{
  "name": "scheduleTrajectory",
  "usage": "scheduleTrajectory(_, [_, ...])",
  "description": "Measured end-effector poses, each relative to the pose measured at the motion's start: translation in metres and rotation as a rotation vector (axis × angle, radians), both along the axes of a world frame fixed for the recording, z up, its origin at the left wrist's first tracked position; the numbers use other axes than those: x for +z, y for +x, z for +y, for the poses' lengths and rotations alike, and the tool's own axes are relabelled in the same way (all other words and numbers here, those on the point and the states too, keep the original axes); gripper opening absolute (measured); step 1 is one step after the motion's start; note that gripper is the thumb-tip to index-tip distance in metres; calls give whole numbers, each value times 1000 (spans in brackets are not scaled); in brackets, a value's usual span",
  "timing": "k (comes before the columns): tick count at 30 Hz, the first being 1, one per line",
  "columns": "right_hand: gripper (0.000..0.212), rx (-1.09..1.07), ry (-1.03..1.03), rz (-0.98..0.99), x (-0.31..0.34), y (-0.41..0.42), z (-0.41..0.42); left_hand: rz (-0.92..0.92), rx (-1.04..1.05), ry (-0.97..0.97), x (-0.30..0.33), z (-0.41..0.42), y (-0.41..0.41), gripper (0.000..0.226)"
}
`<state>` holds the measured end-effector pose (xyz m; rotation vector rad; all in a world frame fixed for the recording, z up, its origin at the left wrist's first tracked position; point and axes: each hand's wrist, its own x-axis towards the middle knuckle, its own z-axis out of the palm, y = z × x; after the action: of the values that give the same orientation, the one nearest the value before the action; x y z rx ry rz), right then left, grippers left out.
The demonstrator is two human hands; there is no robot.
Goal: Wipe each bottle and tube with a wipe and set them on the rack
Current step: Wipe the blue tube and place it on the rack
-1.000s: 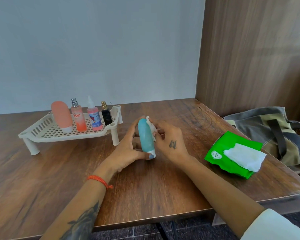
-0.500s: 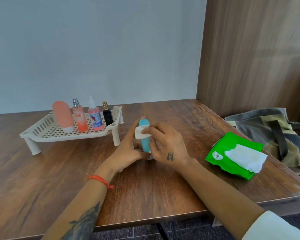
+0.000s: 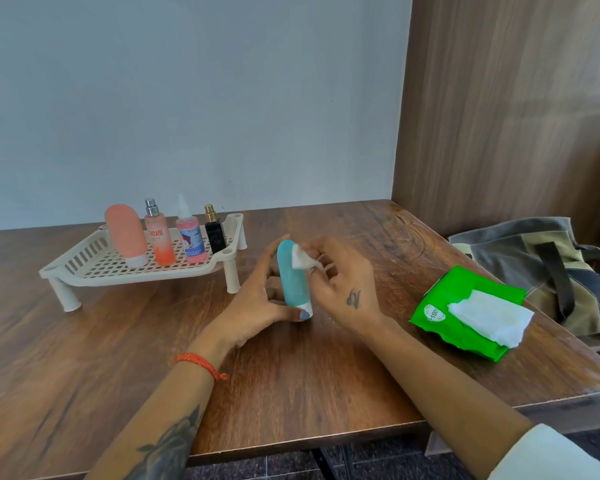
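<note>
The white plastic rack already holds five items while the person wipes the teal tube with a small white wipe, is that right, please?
Not quite: the head view shows four items on the white plastic rack, not five. The rest stands: the left hand holds the teal tube while the right hand presses a small white wipe to it.

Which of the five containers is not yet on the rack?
The blue tube, held by the left hand; the other four stand on the rack.

- Table (image 3: 84, 358): wood grain, smooth, slight sheen.
- Rack (image 3: 94, 268): cream plastic, matt, perforated.
- Blue tube (image 3: 291, 282): matt, smooth.
- Wipe (image 3: 302, 261): white, soft, crumpled.
- Pack (image 3: 440, 323): glossy green film.
- Bag (image 3: 520, 244): cloth.
</note>
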<state>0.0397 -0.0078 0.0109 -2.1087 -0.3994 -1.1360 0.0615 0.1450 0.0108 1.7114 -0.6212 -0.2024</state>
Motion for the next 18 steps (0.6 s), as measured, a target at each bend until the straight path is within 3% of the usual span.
scheduleTrajectory(3, [22,42,-253,-86,-3,-3,1,0,-5,-30,0,-1,0,108])
scheduleTrajectory(5, [21,52,-281,-63,-4,-2,2,-1,4,-25,0,-1,0,109])
scheduleTrajectory(8, [16,60,-169,46,-5,0,1,9,10,-7,0,-1,1,112])
scheduleTrajectory(15, [15,61,120,552,-4,7,-4,-14,-1,22,-1,0,2,110])
scheduleTrajectory(18, [22,53,174,541,-1,5,-3,-12,0,24,0,0,1,109])
